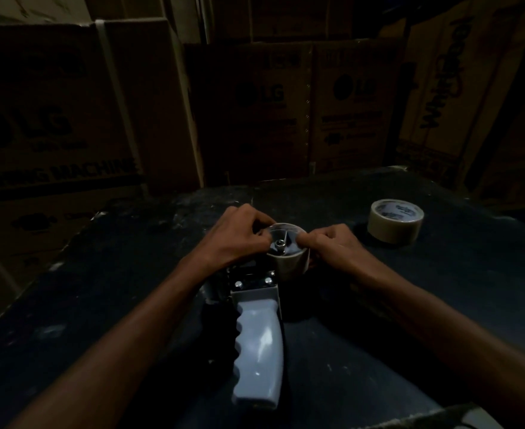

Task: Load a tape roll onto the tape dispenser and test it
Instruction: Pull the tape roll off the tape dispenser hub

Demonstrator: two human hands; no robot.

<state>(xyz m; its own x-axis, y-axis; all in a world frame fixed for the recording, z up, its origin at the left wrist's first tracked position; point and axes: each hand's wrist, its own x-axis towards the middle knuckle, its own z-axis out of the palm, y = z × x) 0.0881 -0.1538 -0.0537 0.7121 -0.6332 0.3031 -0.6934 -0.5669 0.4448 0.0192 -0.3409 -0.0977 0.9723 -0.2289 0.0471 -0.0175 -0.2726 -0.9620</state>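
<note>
A tape dispenser with a grey ribbed handle (256, 351) lies on a dark table (410, 305), handle toward me. On its hub sits a pale, nearly spent tape roll or core (289, 261) around a metal axle. My left hand (239, 235) pinches the roll's left rim. My right hand (332, 244) pinches its right rim. A full beige tape roll (394, 219) lies flat on the table, to the right and a little beyond my hands.
Large cardboard appliance boxes (286, 109) are stacked close behind and to the left of the table. The scene is very dim. The table's near-right corner (459, 413) shows at the bottom.
</note>
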